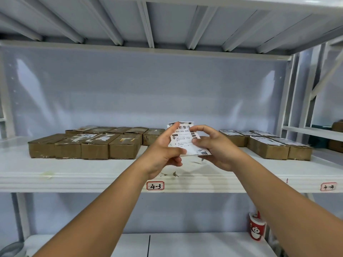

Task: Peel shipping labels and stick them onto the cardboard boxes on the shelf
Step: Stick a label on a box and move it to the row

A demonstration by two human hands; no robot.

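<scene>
A white shipping label [183,138] with barcodes is held up in front of the shelf [111,175], between both hands. My left hand [163,154] grips its left edge and lower part, index finger up along the top corner. My right hand [213,147] pinches the label's right side with thumb and fingers curled. To the left, several brown cardboard boxes [83,145] with no labels sit in two rows. A group of boxes with white labels on top [267,143] stands at the right.
The shelf front carries a tag reading 4-3 [155,186] and another tag [328,186] at the right. A red and white cup [257,227] stands on the lower shelf. More boxes [336,138] sit on the neighbouring rack at far right.
</scene>
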